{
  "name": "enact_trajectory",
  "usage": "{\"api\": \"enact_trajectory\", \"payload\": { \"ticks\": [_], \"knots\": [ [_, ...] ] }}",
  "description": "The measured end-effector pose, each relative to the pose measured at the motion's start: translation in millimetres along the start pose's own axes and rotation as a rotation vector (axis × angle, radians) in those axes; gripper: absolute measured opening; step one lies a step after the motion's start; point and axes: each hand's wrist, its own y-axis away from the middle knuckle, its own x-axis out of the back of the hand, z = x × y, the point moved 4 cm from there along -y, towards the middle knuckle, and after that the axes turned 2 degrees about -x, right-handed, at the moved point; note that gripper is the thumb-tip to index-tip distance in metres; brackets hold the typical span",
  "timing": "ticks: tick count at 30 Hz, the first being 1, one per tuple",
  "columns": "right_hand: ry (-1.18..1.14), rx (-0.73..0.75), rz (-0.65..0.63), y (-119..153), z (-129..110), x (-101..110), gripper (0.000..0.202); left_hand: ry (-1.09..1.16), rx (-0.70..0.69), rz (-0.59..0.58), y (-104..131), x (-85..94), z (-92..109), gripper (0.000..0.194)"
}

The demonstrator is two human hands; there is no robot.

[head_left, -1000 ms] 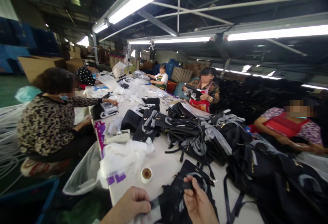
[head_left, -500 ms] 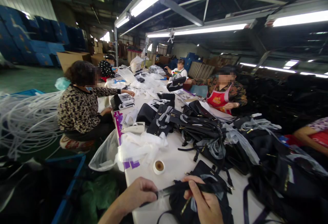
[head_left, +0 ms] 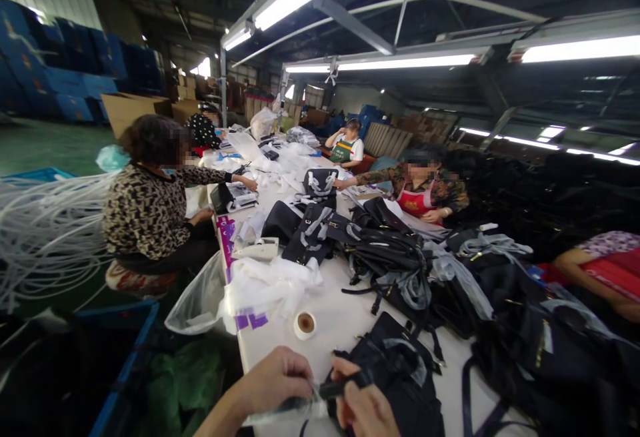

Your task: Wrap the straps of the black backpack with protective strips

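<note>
My left hand [head_left: 273, 383] pinches a clear plastic wrap [head_left: 300, 405] around the end of a black bag strap [head_left: 345, 385] at the near edge of the white table [head_left: 340, 320]. My right hand [head_left: 363, 405] grips the same strap a little to the right, fingers curled over it. The strap belongs to a black handbag [head_left: 400, 377] lying just beyond my hands. Both hands are cut off by the bottom edge.
A roll of tape [head_left: 305, 324] sits ahead of my left hand, with crumpled white wrapping [head_left: 270, 287] behind it. A long heap of black handbags [head_left: 395, 263] runs down the table. Several co-workers sit along both sides. A blue crate [head_left: 125, 357] stands low left.
My hands have drawn closer together and lower in view, with the strap now shorter between them. A co-worker on the right has set a black bag down on the table's far middle.
</note>
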Motion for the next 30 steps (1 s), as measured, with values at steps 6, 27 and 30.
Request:
{"api": "enact_trajectory", "payload": {
  "ticks": [6,27,30],
  "knots": [
    [-0.312,-0.126,0.183,-15.9,-16.1,35.9,0.05,-0.034,0.045,0.021,0.2,5.9,-6.8,0.017],
    [-0.367,-0.133,0.336,-22.3,17.6,31.9,0.059,-0.122,0.105,0.084,-15.3,-12.5,-29.8,0.019],
    [-0.171,-0.089,0.338,-17.3,35.1,35.0,0.064,-0.133,0.099,0.121,-24.8,-18.5,-30.7,0.021]
  ]
}}
